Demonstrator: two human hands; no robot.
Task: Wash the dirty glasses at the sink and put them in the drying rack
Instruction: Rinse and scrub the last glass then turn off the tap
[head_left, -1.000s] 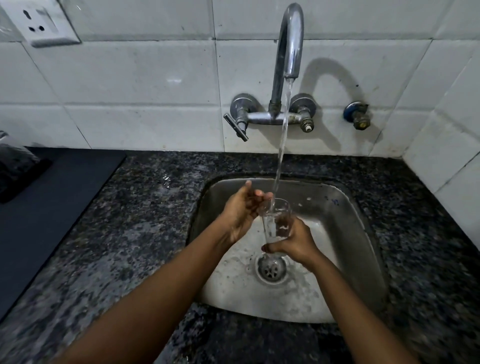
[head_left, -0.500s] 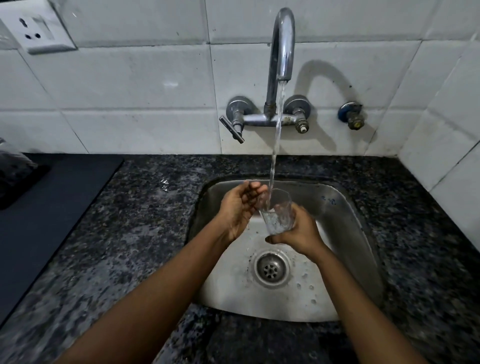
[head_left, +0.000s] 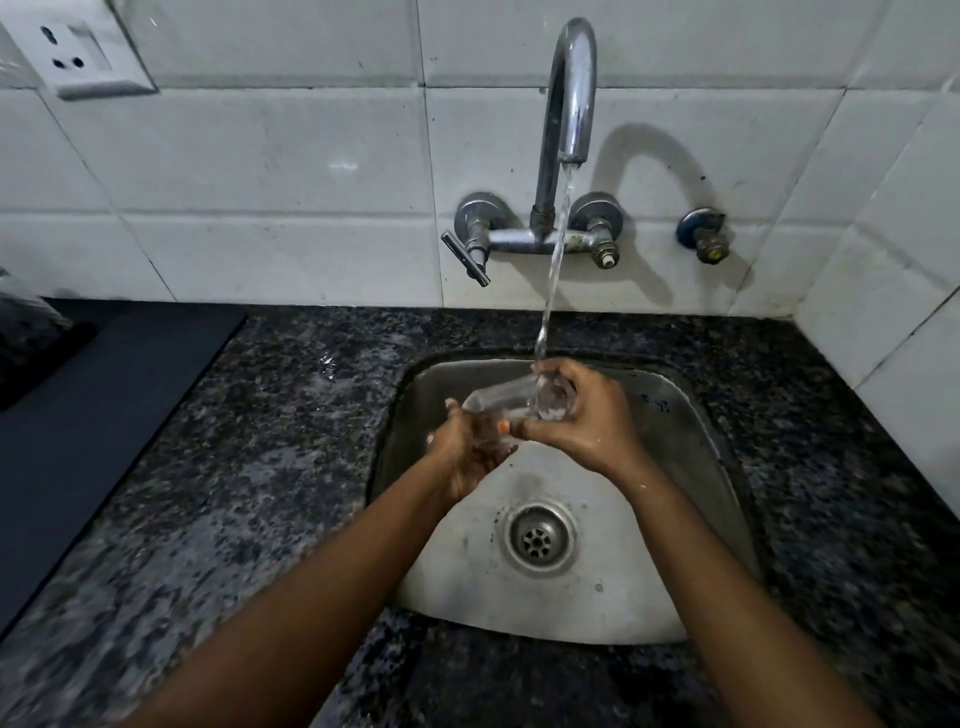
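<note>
Both hands held one glass (head_left: 511, 402) tilted over the sink (head_left: 691, 415). Right hand (head_left: 582, 418) fingers were clamped round it under the tap (head_left: 569, 93) stream; left hand (head_left: 467, 449) fingers curled round its other end.

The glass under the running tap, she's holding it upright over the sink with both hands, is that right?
Not quite. The glass is tipped onto its side, not upright, as the head view shows. The rest holds: the left hand and right hand both hold it over the sink under the running tap.
</note>
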